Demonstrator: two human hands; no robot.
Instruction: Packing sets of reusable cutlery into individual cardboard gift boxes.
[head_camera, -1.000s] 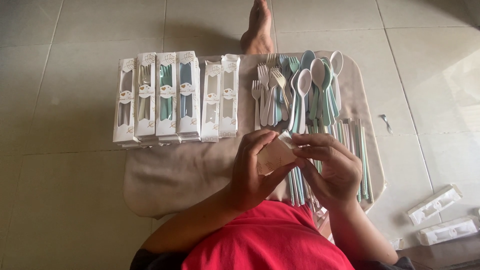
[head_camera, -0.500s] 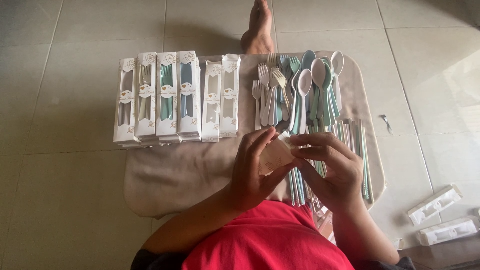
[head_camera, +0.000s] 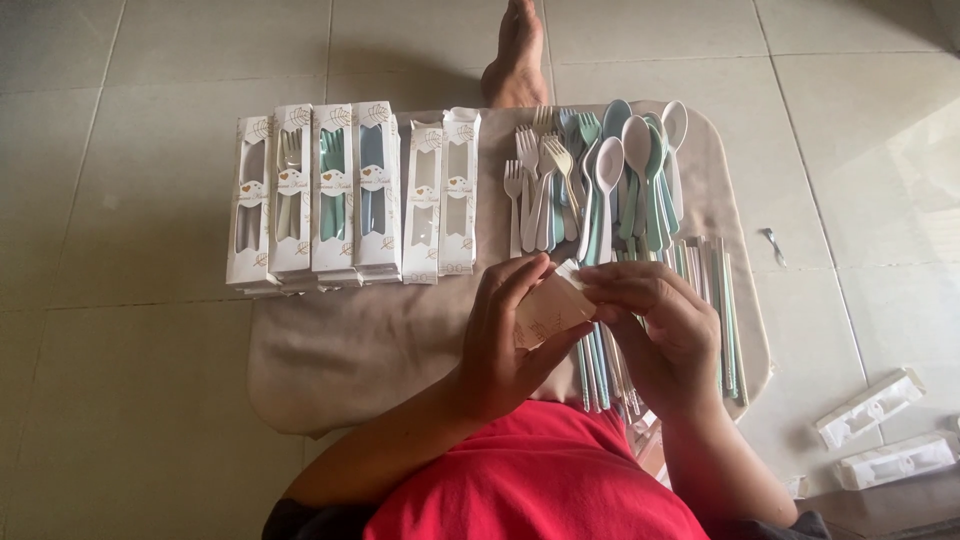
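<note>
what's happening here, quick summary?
A person in a red shirt sits on the floor, and the left hand and right hand together hold a small folded cream cardboard box. It is held above a beige cloth pad. On the pad lie a row of white windowed cutlery boxes, loose pastel plastic forks and spoons, and pastel chopsticks.

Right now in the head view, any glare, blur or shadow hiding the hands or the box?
Head view: soft daylight, brighter on the floor tiles at right, no harsh glare. Left hand, right hand and the small box between them are sharp, only softly shadowed below. Mild wide-angle bend at the edges.
</note>
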